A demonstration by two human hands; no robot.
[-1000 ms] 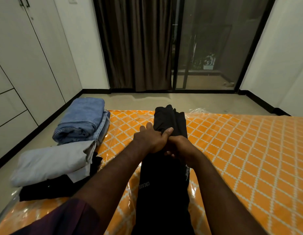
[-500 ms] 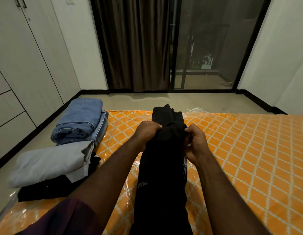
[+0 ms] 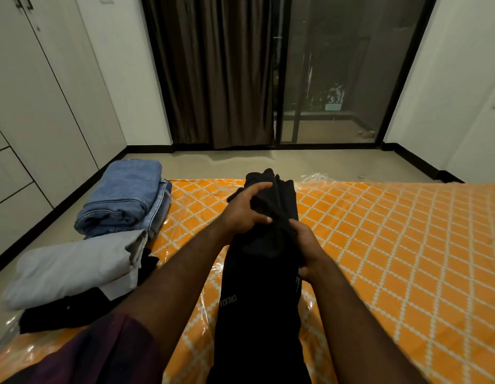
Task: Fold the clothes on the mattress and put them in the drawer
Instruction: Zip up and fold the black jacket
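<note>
Orange mattress (image 3: 379, 245) with white lattice; black garment (image 3: 257, 300), white lettering; blue jeans (image 3: 124, 195); pale grey garment (image 3: 71, 267).

The left hand (image 3: 247, 210) slid farther up the black garment (image 3: 257, 300), while the right hand (image 3: 306, 245) drew back along its right edge, pinching the cloth

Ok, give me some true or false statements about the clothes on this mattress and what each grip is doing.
1. The left grip and right grip both hold the black garment. True.
2. The folded blue jeans lie right of the black garment. False: they lie to its left, at the edge of the mattress.
3. The mattress is orange with a white lattice. True.
4. The grey folded garment rests on the jeans. False: it lies beside them, atop a dark item.
</note>
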